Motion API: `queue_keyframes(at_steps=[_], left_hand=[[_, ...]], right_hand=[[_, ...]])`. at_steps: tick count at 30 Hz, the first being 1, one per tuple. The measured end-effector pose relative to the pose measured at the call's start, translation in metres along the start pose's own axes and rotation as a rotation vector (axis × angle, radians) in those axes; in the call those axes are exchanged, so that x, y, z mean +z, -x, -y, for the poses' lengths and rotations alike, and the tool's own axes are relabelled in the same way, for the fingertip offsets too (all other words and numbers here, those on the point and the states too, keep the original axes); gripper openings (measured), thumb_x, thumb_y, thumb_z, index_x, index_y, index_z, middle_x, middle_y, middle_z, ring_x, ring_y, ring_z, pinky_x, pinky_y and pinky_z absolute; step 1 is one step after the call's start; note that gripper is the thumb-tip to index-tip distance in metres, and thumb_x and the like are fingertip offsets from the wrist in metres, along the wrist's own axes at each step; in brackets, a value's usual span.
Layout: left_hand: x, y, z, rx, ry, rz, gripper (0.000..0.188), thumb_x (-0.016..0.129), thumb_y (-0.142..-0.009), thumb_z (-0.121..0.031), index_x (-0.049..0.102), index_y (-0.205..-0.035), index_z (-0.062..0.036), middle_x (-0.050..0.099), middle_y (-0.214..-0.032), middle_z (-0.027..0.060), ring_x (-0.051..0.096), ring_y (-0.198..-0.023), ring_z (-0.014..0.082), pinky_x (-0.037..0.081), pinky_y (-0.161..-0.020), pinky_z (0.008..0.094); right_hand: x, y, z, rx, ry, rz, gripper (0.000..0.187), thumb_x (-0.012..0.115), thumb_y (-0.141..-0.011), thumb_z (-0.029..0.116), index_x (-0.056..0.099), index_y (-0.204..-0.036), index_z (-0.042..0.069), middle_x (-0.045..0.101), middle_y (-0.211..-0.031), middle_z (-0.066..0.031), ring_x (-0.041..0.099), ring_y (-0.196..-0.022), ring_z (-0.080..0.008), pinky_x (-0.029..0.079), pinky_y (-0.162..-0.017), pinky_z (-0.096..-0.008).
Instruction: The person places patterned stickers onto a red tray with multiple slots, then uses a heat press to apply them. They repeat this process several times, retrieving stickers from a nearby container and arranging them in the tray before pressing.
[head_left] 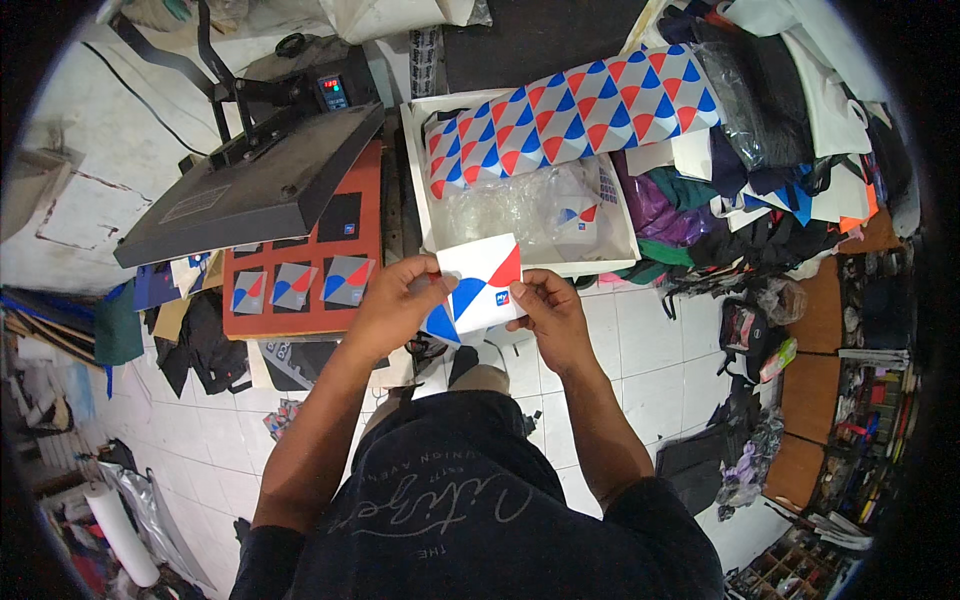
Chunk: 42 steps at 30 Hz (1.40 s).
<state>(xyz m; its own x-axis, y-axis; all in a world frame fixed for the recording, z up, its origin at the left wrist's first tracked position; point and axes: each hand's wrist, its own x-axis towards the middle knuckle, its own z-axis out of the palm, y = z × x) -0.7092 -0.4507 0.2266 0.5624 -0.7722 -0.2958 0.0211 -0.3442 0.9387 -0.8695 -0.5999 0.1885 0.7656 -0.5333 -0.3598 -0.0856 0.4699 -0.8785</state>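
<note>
**Printed pouch held between two hands over the floor**

White fabric pouch (482, 285) with red and blue print, held up in front of the chest, just below the white tray (418, 180). Left hand (395, 300) pinching its left edge, right hand (548, 305) gripping the right edge. In the tray: clear plastic bags (510, 205), with a roll of red, blue and white patterned fabric (580, 105) lying across it. To the left, an open heat press (260, 170) over an orange platen (350, 255) carrying three printed pieces (297, 285). To the right, heaped fabrics (760, 150). White tiled floor (640, 360) underneath.

Heat press (262, 175) open over red platen (300, 262) carrying three printed patches (297, 284); patterned fabric roll (575, 112) lies across white tray (420, 170); clothing pile (770, 150) right.
</note>
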Motion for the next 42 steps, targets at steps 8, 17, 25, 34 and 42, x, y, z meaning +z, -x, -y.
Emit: queue_keyframes(at_steps=[8,17,25,34,42], left_hand=[[0.004,0.000,0.010,0.014,-0.076,-0.089,0.012,0.064,-0.088,-0.015,0.062,-0.090,-0.0033,0.057,-0.076,-0.0032,0.051,-0.072,0.0052,0.042,-0.065,0.0223],[0.002,-0.001,0.011,0.021,-0.114,-0.088,0.013,0.064,-0.088,-0.015,0.063,-0.093,-0.0029,0.060,-0.079,-0.0013,0.053,-0.073,0.0062,0.043,-0.066,0.0224],[-0.003,-0.002,0.016,0.024,-0.081,-0.118,0.022,0.065,-0.087,-0.017,0.066,-0.101,0.0011,0.066,-0.085,0.0055,0.057,-0.075,0.0084,0.047,-0.066,0.0249],[-0.006,-0.004,0.015,0.013,-0.043,-0.125,0.022,0.066,-0.087,-0.016,0.065,-0.101,0.0018,0.066,-0.087,0.0049,0.057,-0.080,0.0082,0.047,-0.072,0.0240],[-0.009,-0.007,0.016,0.018,0.005,-0.096,0.022,0.065,-0.088,-0.015,0.065,-0.100,0.0029,0.065,-0.086,0.0047,0.057,-0.079,0.0087,0.047,-0.071,0.0242]], right_hand=[[0.004,0.004,-0.004,0.016,-0.057,-0.027,0.024,0.053,-0.096,0.025,0.060,-0.102,0.003,0.061,-0.087,-0.0050,0.060,-0.076,-0.0127,0.055,-0.059,-0.0283],[0.000,-0.003,-0.005,-0.045,0.124,-0.027,0.020,0.057,-0.093,0.022,0.060,-0.100,0.003,0.059,-0.077,-0.0019,0.056,-0.067,-0.0087,0.050,-0.051,-0.0240],[0.003,-0.007,-0.005,-0.022,0.149,-0.017,0.019,0.060,-0.092,0.020,0.061,-0.099,0.002,0.058,-0.076,-0.0020,0.054,-0.065,-0.0080,0.049,-0.050,-0.0236],[0.002,-0.011,-0.006,-0.006,0.190,0.018,0.022,0.059,-0.093,0.020,0.061,-0.103,0.001,0.061,-0.080,-0.0036,0.058,-0.069,-0.0095,0.050,-0.052,-0.0246],[0.007,-0.011,-0.001,-0.017,0.205,0.017,0.018,0.059,-0.092,0.018,0.061,-0.099,0.002,0.059,-0.076,-0.0032,0.055,-0.066,-0.0087,0.048,-0.051,-0.0229]])
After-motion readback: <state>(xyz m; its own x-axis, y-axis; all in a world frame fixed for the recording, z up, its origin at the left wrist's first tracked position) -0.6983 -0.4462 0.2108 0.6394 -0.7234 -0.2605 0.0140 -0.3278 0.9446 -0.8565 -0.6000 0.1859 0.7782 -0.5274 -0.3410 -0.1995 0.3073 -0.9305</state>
